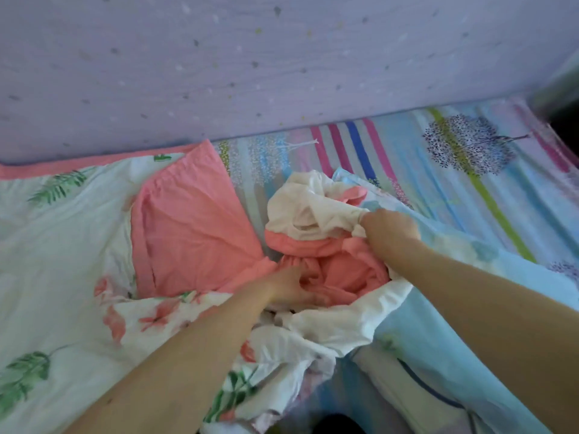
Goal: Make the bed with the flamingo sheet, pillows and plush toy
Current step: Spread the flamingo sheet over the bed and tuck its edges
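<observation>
Left hand, right hand: bare; forearms bare up to frame edge.

Flamingo sheet: soft matt cloth with a printed face, smooth where spread, heavily creased where bunched.
Pink underside: plain woven cloth, matt, lightly wrinkled.
Striped bed sheet: thin matt cloth, lying smooth.
Light blue cover: matt cloth, smooth, faintly printed.
Wall: matt, finely ribbed, speckled finish.
</observation>
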Motion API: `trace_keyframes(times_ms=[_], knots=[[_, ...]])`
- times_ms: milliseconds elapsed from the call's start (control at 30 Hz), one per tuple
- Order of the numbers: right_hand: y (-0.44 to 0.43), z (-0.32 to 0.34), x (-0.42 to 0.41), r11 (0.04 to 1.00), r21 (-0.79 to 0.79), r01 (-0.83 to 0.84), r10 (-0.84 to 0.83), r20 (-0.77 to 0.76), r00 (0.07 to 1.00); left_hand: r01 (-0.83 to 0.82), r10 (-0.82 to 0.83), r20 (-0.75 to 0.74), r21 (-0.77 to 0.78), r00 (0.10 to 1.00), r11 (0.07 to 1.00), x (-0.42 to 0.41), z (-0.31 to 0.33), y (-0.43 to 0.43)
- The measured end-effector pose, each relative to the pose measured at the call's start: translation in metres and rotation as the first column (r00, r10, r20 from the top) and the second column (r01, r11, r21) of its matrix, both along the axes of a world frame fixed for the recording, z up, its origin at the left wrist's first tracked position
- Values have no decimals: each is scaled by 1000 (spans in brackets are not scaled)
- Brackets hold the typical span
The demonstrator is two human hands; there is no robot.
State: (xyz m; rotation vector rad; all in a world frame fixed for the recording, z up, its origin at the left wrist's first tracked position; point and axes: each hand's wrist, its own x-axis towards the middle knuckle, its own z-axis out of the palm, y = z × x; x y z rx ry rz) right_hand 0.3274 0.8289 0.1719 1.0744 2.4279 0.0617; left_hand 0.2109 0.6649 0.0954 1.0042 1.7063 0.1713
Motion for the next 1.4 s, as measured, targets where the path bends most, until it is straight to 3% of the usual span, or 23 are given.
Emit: trace_keyframes(times_ms=[67, 200, 267, 367, 467, 567, 667, 733, 800, 867, 933, 1033, 1133, 1300, 1400], knots=[[14, 8, 10, 997, -7, 71, -72, -102, 992, -48, 50, 111, -26, 993, 999, 17, 10, 6], [22, 17, 17, 995, -59, 80, -91, -207, 974, 140, -118, -160, 137, 980, 981, 28, 26, 15], [19, 21, 18, 985, -162, -53, 30, -143, 989, 91, -32, -206, 281, 978, 955, 19, 32, 20], [12, 28, 17, 880, -430, -199, 192, -60, 980, -118, 224, -161, 496, 961, 860, 1, 45, 27], [16, 33, 12, 907, -402, -125, 124, -29, 992, -292, 495, -259, 555, 829, 779, -3, 53, 48], [35, 46, 22, 957, -280, -74, 124, 166, 978, -330, 500, -84, 657, 862, 678, 23, 76, 92], [65, 51, 61, 957, -288, 46, 55, 333, 941, -273, 343, 44, 704, 938, 655, 69, 96, 134], [88, 45, 85, 955, -270, 123, -11, 384, 923, -304, 305, 120, 674, 945, 674, 86, 95, 145], [117, 21, 108, 945, -252, 209, -124, 317, 940, -385, 344, 181, 553, 921, 739, 87, 81, 146], [118, 24, 112, 938, -231, 259, -215, 201, 956, -387, 369, 125, 413, 921, 824, 76, 63, 136], [104, 30, 98, 946, -217, 241, -229, 78, 970, -320, 350, 0, 408, 937, 855, 60, 48, 121], [74, 17, 55, 969, -215, 125, -149, -101, 984, -175, 281, -230, 395, 932, 902, 21, 32, 86], [39, -3, 1, 950, -311, -38, -28, -205, 978, -55, 142, -407, 218, 903, 974, -28, 6, 41], [-36, -60, -71, 883, -413, -225, 131, -243, 961, -21, 30, -510, 25, 860, 999, -90, -39, -32], [-63, -105, -90, 848, -495, -189, 125, -160, 979, 72, -61, -546, -1, 836, 997, -117, -68, -57]])
